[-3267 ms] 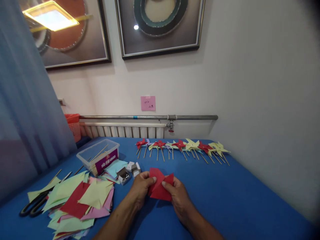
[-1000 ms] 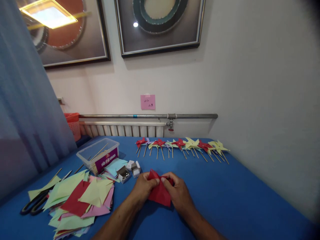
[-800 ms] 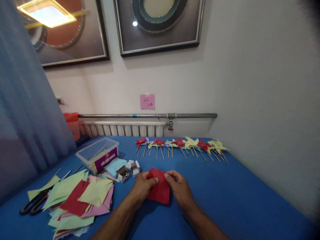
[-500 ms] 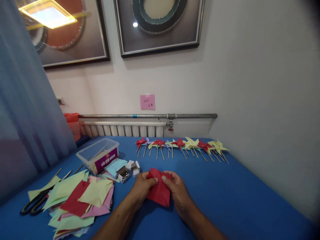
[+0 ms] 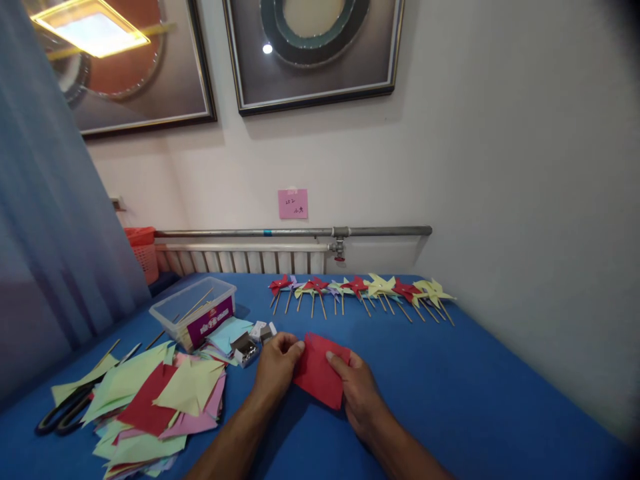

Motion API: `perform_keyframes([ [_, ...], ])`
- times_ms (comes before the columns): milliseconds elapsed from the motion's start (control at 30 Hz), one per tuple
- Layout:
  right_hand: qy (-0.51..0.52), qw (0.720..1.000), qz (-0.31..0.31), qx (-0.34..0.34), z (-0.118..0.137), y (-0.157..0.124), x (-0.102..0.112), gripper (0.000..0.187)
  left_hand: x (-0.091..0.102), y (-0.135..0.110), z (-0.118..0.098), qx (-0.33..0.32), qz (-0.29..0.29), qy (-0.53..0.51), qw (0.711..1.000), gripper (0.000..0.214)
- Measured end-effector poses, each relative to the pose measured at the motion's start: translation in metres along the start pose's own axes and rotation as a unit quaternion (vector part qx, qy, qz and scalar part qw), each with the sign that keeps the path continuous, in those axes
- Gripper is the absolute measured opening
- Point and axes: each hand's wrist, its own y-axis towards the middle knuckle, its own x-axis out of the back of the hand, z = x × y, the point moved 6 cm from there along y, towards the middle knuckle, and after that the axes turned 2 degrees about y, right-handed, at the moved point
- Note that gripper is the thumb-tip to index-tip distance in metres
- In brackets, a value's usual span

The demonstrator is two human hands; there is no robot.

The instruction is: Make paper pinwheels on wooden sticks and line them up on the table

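A red square of paper [image 5: 320, 375] is held up over the blue table, tilted toward me. On its left edge my left hand [image 5: 279, 363] is closed, thumb and fingers at the upper left side. My right hand [image 5: 356, 387] pinches the right edge, its thumb lying on the front face and its fingers behind, out of sight. Just beyond my left hand sit small open boxes; one box [image 5: 244, 350] contains shiny metal pins or fasteners. Left of my forearm lies a messy pile of coloured paper squares [image 5: 193, 385].
Several paper pinwheels [image 5: 356, 287] on sticks lie in a row along the back of the blue table [image 5: 450, 387]. At left are a clear plastic box [image 5: 170, 313] of sticks and black-handled scissors [image 5: 70, 408]. A blue curtain [image 5: 60, 200] hangs on the left.
The red paper's corners, partly bent inward before, now lie flatter. My left hand has shifted slightly left and up along the edge. The view has turned slightly.
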Motion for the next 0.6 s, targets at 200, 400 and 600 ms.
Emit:
perform_keyframes([
  [200, 0.017, 1.000, 0.007, 0.001, 0.006, -0.003, -0.007, 0.029, -0.008, -0.009, -0.012, -0.112, 0.010, 0.107, 0.988, 0.019],
  [400, -0.038, 0.999, 0.025, 0.000, 0.002, -0.006, -0.008, 0.033, -0.007, 0.002, 0.005, -0.026, 0.011, -0.007, 1.000, 0.023],
  [600, -0.044, 0.999, 0.022, -0.013, -0.003, -0.006, -0.007, 0.038, -0.007, 0.004, 0.005, -0.014, 0.032, -0.065, 0.997, 0.025],
])
